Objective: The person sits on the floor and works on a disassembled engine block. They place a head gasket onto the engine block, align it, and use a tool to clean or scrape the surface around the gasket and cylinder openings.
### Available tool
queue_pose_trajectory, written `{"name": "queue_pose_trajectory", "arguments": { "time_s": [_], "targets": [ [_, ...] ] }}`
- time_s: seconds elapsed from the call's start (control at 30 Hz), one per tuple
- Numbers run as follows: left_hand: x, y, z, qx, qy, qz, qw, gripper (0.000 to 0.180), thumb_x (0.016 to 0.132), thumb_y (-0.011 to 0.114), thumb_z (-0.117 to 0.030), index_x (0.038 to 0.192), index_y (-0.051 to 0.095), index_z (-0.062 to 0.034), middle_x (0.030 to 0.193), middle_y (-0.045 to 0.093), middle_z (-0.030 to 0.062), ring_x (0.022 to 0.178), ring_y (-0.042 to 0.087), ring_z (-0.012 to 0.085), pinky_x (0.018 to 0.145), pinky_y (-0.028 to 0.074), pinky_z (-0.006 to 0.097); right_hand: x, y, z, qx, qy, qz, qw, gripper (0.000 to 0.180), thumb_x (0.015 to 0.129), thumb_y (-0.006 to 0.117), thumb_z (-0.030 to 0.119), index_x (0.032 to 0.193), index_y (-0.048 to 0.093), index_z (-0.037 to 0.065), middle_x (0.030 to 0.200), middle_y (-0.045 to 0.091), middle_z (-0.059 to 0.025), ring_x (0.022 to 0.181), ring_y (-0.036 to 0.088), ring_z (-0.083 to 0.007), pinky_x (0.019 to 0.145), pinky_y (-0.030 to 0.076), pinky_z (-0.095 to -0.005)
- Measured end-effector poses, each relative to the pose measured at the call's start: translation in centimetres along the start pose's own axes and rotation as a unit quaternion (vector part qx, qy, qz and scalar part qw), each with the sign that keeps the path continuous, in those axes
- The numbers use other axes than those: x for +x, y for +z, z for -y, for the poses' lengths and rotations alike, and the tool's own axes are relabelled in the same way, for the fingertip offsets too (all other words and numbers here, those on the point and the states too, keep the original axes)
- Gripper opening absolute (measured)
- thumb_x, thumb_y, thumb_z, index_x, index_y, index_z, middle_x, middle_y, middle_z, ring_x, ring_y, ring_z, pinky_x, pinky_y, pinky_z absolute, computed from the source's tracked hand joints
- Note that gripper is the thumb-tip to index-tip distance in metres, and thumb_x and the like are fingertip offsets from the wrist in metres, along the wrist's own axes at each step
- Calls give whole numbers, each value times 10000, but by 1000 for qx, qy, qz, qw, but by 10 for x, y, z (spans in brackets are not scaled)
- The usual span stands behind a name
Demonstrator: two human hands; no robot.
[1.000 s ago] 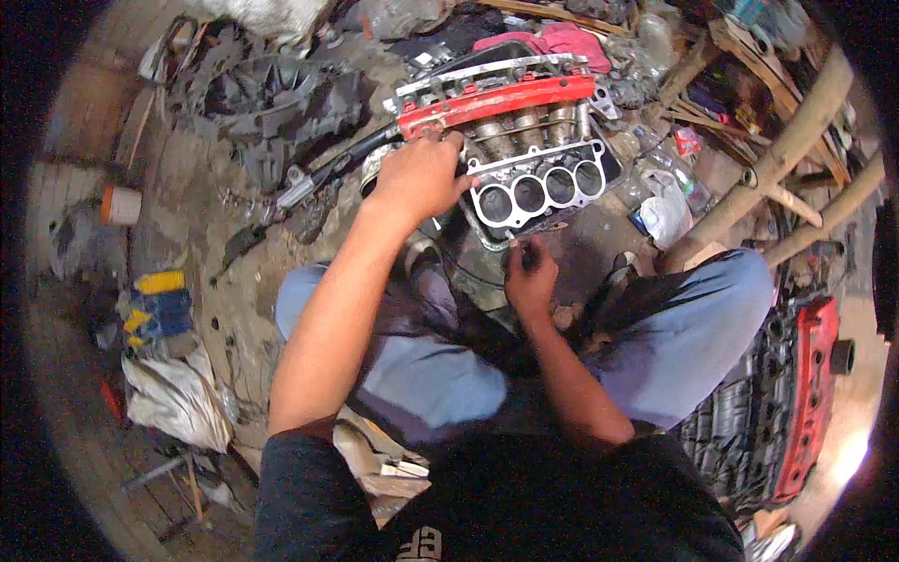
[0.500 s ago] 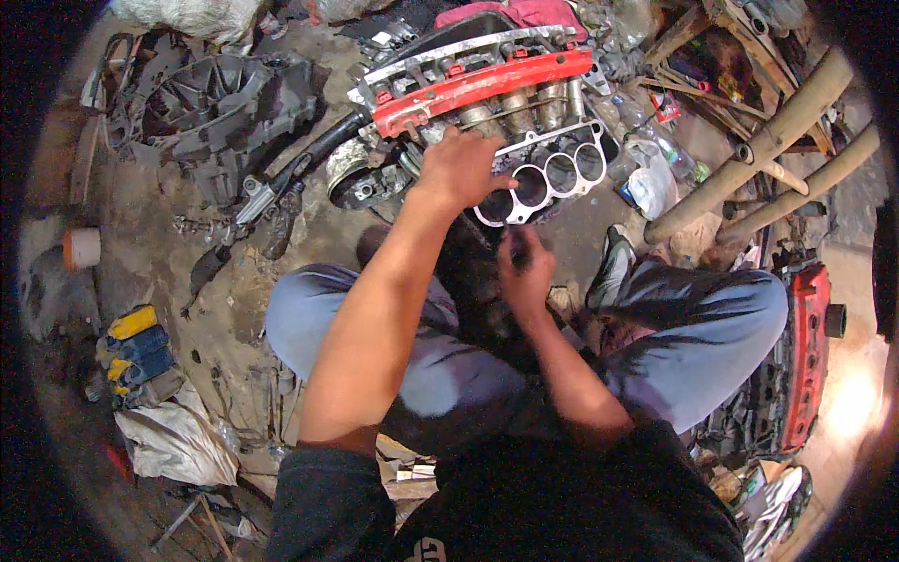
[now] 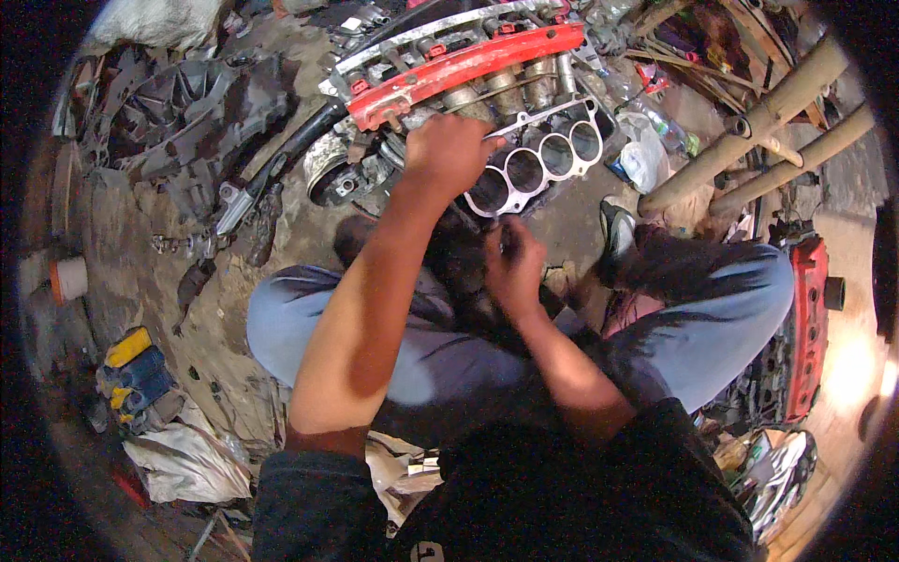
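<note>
In front of my crossed legs lies an intake manifold [image 3: 514, 195], its pale metal flange pierced by several round ports and turned toward me. My left hand [image 3: 449, 155] grips the manifold's left end, fingers curled over the top behind the flange. Just below the flange's lower left edge is my right hand [image 3: 515, 267], its fingers curled together; whatever they may hold is too dark to make out. Behind the ports, a red rail-like cover [image 3: 473, 70] runs across the engine assembly.
A large grey bell-shaped housing [image 3: 178, 112] sits far left, with a dark strut [image 3: 281, 155] beside it. Wooden poles [image 3: 749, 131] slant in at the right. Another red-topped engine part [image 3: 807, 328] stands beyond my right knee. Blue-and-yellow gloves [image 3: 136, 370] lie left.
My left thumb has drawn back from the leftmost port's rim toward the flange's top edge. My right hand stays below the flange, slightly turned. The whole view has shifted a little.
</note>
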State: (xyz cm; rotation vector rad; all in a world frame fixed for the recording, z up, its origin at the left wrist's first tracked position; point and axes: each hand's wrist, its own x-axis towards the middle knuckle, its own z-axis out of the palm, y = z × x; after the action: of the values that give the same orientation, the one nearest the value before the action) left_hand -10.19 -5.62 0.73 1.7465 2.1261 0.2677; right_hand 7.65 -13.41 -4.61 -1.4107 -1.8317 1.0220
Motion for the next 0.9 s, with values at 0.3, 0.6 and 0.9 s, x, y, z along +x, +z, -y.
{"name": "queue_pose_trajectory", "arguments": {
  "time_s": [0.3, 0.6, 0.9],
  "targets": [
    [-3, -2, -1, -2, -10, -9, 1000, 330, 963, 630, -472, 1095, 781, -210, 991, 755, 144, 982, 725, 344, 842, 576, 485, 3, 1, -3, 44, 39, -18, 998, 130, 919, 643, 73, 902, 627, -55, 697, 562, -153, 679, 527, -220, 613, 440, -376],
    [-3, -2, -1, -16, -10, -11, 1000, 367, 959, 615, -496, 1165, 769, -235, 1011, 752, 168, 968, 719, 386, 874, 568, 518, 0, -6, 3, 23, 33, 28, 999, 149, 938, 623, 63, 929, 622, -86, 724, 601, -130, 705, 535, -130, 654, 474, -338],
    [-5, 4, 0, -29, 1, -54, 998, 318, 937, 663, -450, 1065, 796, -192, 941, 751, 174, 923, 727, 376, 827, 577, 501, -6, -7, 4, 94, -4, 28, 995, 130, 936, 609, 81, 973, 663, -31, 838, 688, -258, 784, 700, -426, 686, 517, -456]
  ]
}}
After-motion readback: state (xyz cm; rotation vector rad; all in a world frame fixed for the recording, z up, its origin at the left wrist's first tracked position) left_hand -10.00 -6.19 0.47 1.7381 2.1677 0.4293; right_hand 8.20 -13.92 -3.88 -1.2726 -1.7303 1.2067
